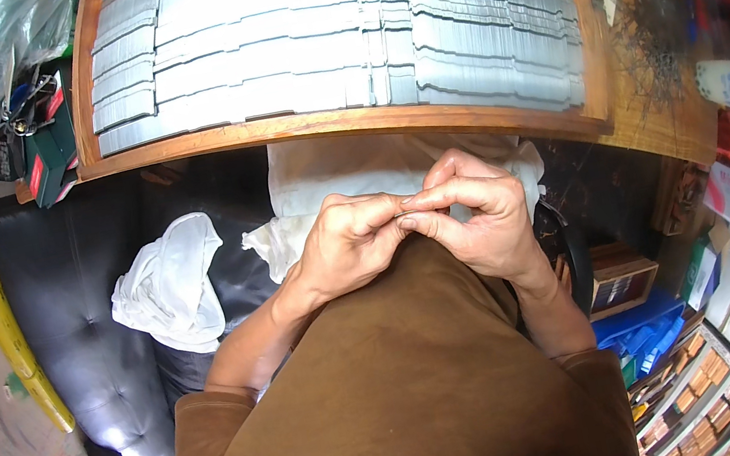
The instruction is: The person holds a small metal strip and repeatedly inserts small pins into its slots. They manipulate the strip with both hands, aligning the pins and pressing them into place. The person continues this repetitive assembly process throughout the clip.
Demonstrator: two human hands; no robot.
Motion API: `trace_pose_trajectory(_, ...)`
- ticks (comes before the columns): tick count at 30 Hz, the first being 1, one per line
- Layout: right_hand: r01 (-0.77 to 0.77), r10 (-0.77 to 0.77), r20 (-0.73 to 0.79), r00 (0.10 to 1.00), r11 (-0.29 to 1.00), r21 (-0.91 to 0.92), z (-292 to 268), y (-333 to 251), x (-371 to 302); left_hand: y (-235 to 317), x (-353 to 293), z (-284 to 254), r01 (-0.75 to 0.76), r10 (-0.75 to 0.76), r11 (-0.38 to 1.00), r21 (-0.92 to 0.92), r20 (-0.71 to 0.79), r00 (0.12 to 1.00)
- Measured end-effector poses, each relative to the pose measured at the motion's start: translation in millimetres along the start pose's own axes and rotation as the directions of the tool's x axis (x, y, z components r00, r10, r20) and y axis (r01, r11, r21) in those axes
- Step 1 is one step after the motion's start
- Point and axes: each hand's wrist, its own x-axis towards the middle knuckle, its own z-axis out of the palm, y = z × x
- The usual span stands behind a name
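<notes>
Yellow roll (pixel 18 350) is lying far left of the tray (pixel 336 121), on the floor. White cloth (pixel 169 282) is sitting on the black cushion (pixel 72 309) below the tray's left end. Left hand (pixel 344 246) is curling in just below the tray's front rim, fingertips meeting the right hand (pixel 481 222) thumb-to-finger. Both are pinching tight, probably on something tiny, too small to make out; close to the body likely for control. Tray is holding rows of grey metal strips (pixel 330 29), stacked edge-on, within reach. Drawer rack (pixel 708 402) is standing far below the tray's right end.
</notes>
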Motion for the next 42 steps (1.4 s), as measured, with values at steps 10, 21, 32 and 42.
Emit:
trace_pose_trajectory(10,-0.02,0.02,-0.013,1.0,1.0,-0.009,2.0,-1.2,-1.2,9.8,4.3,-0.4,0.004,-0.005,0.999,-0.037,-0.025,1.0)
trace_pose_trajectory(21,0.109,-0.12,-0.116,0.986,0.99,-0.093,6.1,1.6,-4.1,3.9,5.6,-7.7,-0.009,0.008,1.0,0.015,0.103,0.995)
trace_pose_trajectory(32,-0.348,0.352,-0.117,0.929,0.717,-0.604,-49.7,13.7,-23.2,4.1,4.5,-17.6,0.131,-0.12,0.964,-0.231,0.06,0.991)
trace_pose_trajectory(42,-0.681,0.568,-0.377,0.731,0.638,-0.359,-97.6,65.6,-72.9,-48.1,51.7,21.9,0.702,-0.594,0.387,-0.598,0.42,0.686)
